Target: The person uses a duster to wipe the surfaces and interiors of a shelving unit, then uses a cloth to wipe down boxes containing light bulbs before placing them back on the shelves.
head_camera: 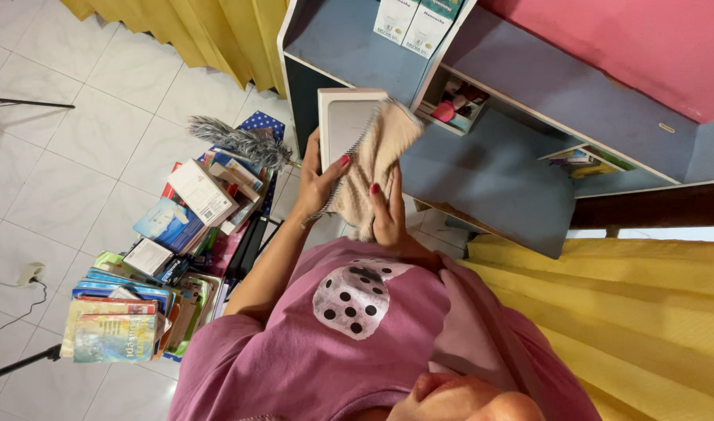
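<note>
Stacks of books (150, 265) spread across the white tiled floor (84, 132) at left, a grey feather duster (236, 142) lying at their far end. Beside them, the left hand (319, 181) grips the edge of a spiral-bound notebook (346, 125), fingers curled round it, holding it upright before a blue shelf unit (489, 168). The right hand (388, 212) presses a beige cloth (376, 160) against the notebook's cover, fingers clasping the fabric. Yellow bedding (645, 312) fills the right.
</note>
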